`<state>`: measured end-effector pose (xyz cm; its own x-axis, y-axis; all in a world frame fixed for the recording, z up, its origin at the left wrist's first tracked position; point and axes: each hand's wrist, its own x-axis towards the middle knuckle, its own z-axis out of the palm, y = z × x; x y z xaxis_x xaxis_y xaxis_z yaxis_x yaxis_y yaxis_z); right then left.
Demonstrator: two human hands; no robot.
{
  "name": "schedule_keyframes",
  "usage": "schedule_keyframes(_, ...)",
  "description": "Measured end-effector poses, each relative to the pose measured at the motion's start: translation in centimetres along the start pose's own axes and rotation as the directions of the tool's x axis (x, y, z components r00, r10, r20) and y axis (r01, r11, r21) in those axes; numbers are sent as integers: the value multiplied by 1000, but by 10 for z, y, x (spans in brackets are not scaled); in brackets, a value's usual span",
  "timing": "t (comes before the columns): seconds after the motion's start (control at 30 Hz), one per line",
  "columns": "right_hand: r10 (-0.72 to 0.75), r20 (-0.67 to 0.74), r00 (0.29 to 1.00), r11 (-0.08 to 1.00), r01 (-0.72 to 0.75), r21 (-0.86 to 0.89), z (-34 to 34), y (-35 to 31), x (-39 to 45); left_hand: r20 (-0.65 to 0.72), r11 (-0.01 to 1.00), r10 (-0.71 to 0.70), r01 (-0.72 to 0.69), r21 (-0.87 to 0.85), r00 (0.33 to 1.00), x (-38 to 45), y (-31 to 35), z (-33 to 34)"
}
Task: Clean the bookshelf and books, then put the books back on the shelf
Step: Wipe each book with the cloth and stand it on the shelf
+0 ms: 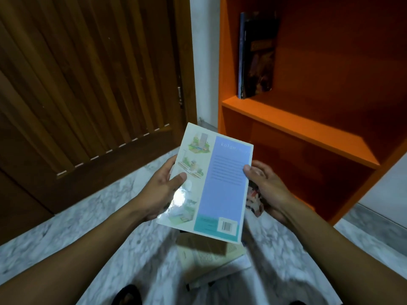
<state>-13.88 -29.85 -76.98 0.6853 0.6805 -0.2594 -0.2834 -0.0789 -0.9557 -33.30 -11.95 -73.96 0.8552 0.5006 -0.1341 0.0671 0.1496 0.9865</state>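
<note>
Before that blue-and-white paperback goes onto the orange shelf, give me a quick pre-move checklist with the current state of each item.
1. Left hand grips the blue-and-white paperback book: ok, thumb on the cover's left edge.
2. Right hand supports the book: ok, thumb on its right edge; it also holds a crumpled patterned cloth.
3. Book wiped clean: cannot tell, glare on the glossy cover.
4. Room on the orange wooden bookshelf: ok, only dark books stand at the upper board's left end.
5. Shelf boards dusted: cannot tell.
6. Path clear: ok, nothing between book and shelf; more books lie on the marble floor below.
</note>
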Motion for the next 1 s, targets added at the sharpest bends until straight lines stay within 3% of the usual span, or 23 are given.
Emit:
schedule_keyframes(0.07, 1, -219, 976, 996, 19, 90, -9, -3, 9, -2, 1000, -8, 8, -10, 1000, -1, 3, -4)
schedule_keyframes(0.13, 46, -313, 948, 966, 37, 254, -16, -14, 14, -10, 1000, -1, 0, -20, 1000, -2, 6, -6)
schedule_keyframes(0.2, 11, -377, 926, 950, 108, 293, -17, -27, 15, -17, 1000, 24, -24, -20, 1000, -3, 8, -4)
schedule_keyframes(0.3, -322, -444, 836, 906, 409, 114, -6, -47, 10, -27, 999, 39, -40, -30, 999, -2, 7, 0)
schedule_keyframes(0.4, -594, -185, 783, 801, 555, -225, 9, -51, 10, -6, 998, 47, -47, -32, 999, -1, 5, 11)
schedule_keyframes(0.47, -658, 78, 749, 566, 560, -604, 15, -35, 19, 0, 998, 53, -53, -35, 999, 0, 2, 19)
schedule_keyframes(0.5, -675, 160, 720, 433, 562, -705, 16, -24, 23, -5, 998, 55, -55, -37, 998, 1, 1, 22)
schedule_keyframes(0.53, -683, 199, 703, 368, 566, -737, 21, -16, 21, -17, 998, 54, -54, -41, 998, 3, -1, 25)
schedule_keyframes(0.67, -637, 381, 670, 294, 668, -684, 35, 22, 5, -193, 989, 71, -93, -111, 979, 15, -4, 23)
schedule_keyframes(0.73, -590, 473, 654, 309, 724, -617, 41, 41, -4, -273, 987, 71, -107, -119, 959, 24, -4, 14)
schedule_keyframes(0.87, -534, 597, 599, 316, 796, -516, 48, 63, -21, -358, 988, 56, -102, -113, 932, 32, -3, -8)
schedule_keyframes(1.0, -418, 680, 603, 294, 798, -527, 46, 66, -25, -427, 984, -15, -61, -165, 904, 31, -2, -22)
